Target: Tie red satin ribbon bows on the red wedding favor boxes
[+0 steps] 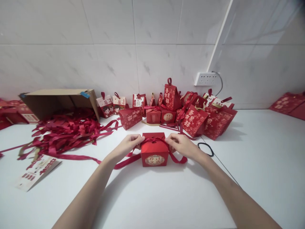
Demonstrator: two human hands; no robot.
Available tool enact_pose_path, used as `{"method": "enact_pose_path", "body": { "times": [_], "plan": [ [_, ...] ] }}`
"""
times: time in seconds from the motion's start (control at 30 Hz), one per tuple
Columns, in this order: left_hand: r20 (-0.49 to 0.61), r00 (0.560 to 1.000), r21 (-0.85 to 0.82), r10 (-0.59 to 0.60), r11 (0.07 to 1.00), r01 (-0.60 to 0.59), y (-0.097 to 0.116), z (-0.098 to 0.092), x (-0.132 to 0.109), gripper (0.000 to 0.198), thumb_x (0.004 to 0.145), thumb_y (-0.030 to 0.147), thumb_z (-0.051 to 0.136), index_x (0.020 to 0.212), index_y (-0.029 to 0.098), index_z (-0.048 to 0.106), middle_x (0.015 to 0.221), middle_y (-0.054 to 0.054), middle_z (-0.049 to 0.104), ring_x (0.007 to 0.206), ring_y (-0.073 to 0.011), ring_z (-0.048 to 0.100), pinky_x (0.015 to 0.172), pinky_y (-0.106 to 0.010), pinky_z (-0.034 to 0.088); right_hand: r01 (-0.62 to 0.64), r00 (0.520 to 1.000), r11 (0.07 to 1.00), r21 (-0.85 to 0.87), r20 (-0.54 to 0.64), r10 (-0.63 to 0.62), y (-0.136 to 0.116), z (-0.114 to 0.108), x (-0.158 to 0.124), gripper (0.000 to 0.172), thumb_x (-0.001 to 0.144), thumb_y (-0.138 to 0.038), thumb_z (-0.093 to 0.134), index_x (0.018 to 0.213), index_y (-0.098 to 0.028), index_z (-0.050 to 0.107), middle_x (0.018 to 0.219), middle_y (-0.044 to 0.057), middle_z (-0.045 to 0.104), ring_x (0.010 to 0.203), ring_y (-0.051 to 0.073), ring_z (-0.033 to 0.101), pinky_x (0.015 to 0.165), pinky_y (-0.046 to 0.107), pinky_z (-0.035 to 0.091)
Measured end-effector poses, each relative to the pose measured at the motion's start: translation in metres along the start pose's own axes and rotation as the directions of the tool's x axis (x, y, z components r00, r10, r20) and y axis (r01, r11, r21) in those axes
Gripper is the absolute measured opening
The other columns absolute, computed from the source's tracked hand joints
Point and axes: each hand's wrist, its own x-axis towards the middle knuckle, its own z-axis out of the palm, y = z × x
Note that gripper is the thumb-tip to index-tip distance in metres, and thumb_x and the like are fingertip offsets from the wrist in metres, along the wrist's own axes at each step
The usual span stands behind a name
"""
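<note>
A red gift box [154, 156] with a gold-and-white emblem on its front stands upright on the white table. Across its top runs a dark red ribbon [153, 139], crossed or knotted at the middle. My left hand [133, 142] pinches the ribbon at the box's upper left edge. On the opposite side, my right hand [177, 143] grips the other part of the ribbon between thumb and fingers. Loose ribbon ends trail from both sides of the box onto the table. The fingers partly hide the ribbon where they hold it.
Left, a cardboard box [59, 93] lies on its side, spilling a heap of red ribbons [69, 130]. A flat printed card [38, 171] lies in front. Several finished-looking red boxes [170, 98] stand along the wall. A black loop [206, 149] lies at right; a power strip [206, 79] is on the wall.
</note>
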Motion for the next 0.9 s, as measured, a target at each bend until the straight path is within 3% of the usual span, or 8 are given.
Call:
{"method": "enact_pose_path", "body": {
  "times": [0.13, 0.23, 0.33, 0.4, 0.5, 0.67, 0.8, 0.9],
  "plan": [
    [0.043, 0.999, 0.046, 0.003, 0.999, -0.005, -0.0071, -0.0036, 0.0016, 0.038, 0.075, 0.046, 0.057, 0.054, 0.017, 0.045, 0.049, 0.003, 0.045, 0.045, -0.0075, 0.037, 0.044, -0.020, 0.027, -0.065, 0.998, 0.997, 0.028, 0.016, 0.065, 0.0001, 0.0029, -0.0019, 0.030, 0.074, -0.048, 0.058, 0.072, -0.021, 0.046, 0.062, -0.001, 0.061, 0.054, 0.016, 0.060, 0.053, 0.027, 0.044],
    [0.066, 0.998, 0.061, -0.003, 0.998, 0.000, -0.0049, -0.0040, 0.0001, 0.040, 0.077, 0.047, 0.055, 0.055, 0.017, 0.040, 0.047, 0.005, 0.040, 0.043, -0.0060, 0.032, 0.041, -0.019, 0.022, -0.006, 1.000, 0.999, -0.042, 0.015, 0.007, -0.0018, 0.0025, -0.0024, 0.030, 0.082, -0.045, 0.047, 0.065, -0.019, 0.047, 0.064, 0.000, 0.059, 0.057, 0.016, 0.059, 0.056, 0.027, 0.043],
    [0.054, 0.999, 0.068, 0.002, 0.998, -0.006, -0.0019, -0.0028, -0.0014, 0.041, 0.078, 0.048, 0.053, 0.056, 0.017, 0.038, 0.048, 0.005, 0.040, 0.041, -0.0052, 0.031, 0.038, -0.019, 0.018, 0.060, 0.994, 0.977, -0.207, -0.079, -0.078, -0.0037, 0.0029, -0.0032, 0.033, 0.087, -0.038, 0.037, 0.062, -0.019, 0.047, 0.063, 0.001, 0.057, 0.061, 0.016, 0.056, 0.059, 0.028, 0.042],
    [0.046, 0.999, 0.076, 0.011, 0.997, -0.015, -0.0017, -0.0021, -0.0015, 0.040, 0.078, 0.048, 0.053, 0.056, 0.017, 0.040, 0.048, 0.005, 0.041, 0.041, -0.0051, 0.032, 0.038, -0.019, 0.018, 0.073, 0.984, 0.970, -0.230, -0.144, -0.108, -0.0036, 0.0047, -0.0034, 0.025, 0.085, -0.038, 0.042, 0.071, -0.020, 0.050, 0.071, 0.001, 0.059, 0.066, 0.016, 0.056, 0.062, 0.029, 0.043],
    [0.042, 0.998, 0.070, 0.038, 0.997, -0.041, -0.0032, -0.0020, -0.0007, 0.040, 0.078, 0.046, 0.053, 0.055, 0.016, 0.041, 0.048, 0.005, 0.042, 0.042, -0.0053, 0.035, 0.039, -0.019, 0.021, 0.089, 0.979, 0.986, -0.139, -0.170, -0.113, -0.0008, 0.0076, -0.0029, 0.019, 0.079, -0.039, 0.053, 0.083, -0.021, 0.049, 0.084, 0.002, 0.061, 0.069, 0.015, 0.059, 0.064, 0.028, 0.045],
    [0.040, 0.998, 0.046, 0.053, 0.997, -0.055, -0.0036, -0.0025, -0.0012, 0.039, 0.078, 0.044, 0.054, 0.054, 0.016, 0.040, 0.048, 0.005, 0.043, 0.041, -0.0051, 0.034, 0.038, -0.020, 0.019, 0.132, 0.971, 0.973, -0.189, -0.171, -0.165, 0.0029, 0.0059, -0.0008, 0.022, 0.085, -0.033, 0.042, 0.070, -0.020, 0.051, 0.072, 0.001, 0.059, 0.067, 0.015, 0.055, 0.064, 0.028, 0.041],
    [0.025, 0.998, 0.013, 0.057, 0.998, -0.057, -0.0024, -0.0020, -0.0018, 0.041, 0.078, 0.042, 0.055, 0.052, 0.017, 0.036, 0.047, 0.005, 0.040, 0.042, -0.0051, 0.034, 0.037, -0.020, 0.018, 0.056, 0.990, 0.991, -0.124, -0.123, -0.071, 0.0005, 0.0025, 0.0001, 0.030, 0.085, -0.035, 0.041, 0.059, -0.019, 0.044, 0.063, 0.000, 0.055, 0.063, 0.014, 0.052, 0.060, 0.027, 0.037],
    [0.027, 0.997, -0.007, 0.067, 0.998, -0.067, -0.0033, -0.0020, -0.0009, 0.040, 0.078, 0.041, 0.055, 0.052, 0.017, 0.037, 0.047, 0.005, 0.040, 0.043, -0.0051, 0.036, 0.039, -0.019, 0.020, -0.040, 0.998, 0.995, 0.096, -0.042, 0.044, -0.0026, 0.0017, -0.0002, 0.030, 0.084, -0.043, 0.042, 0.067, -0.019, 0.047, 0.067, 0.000, 0.057, 0.061, 0.014, 0.056, 0.057, 0.026, 0.040]
  ]
}}
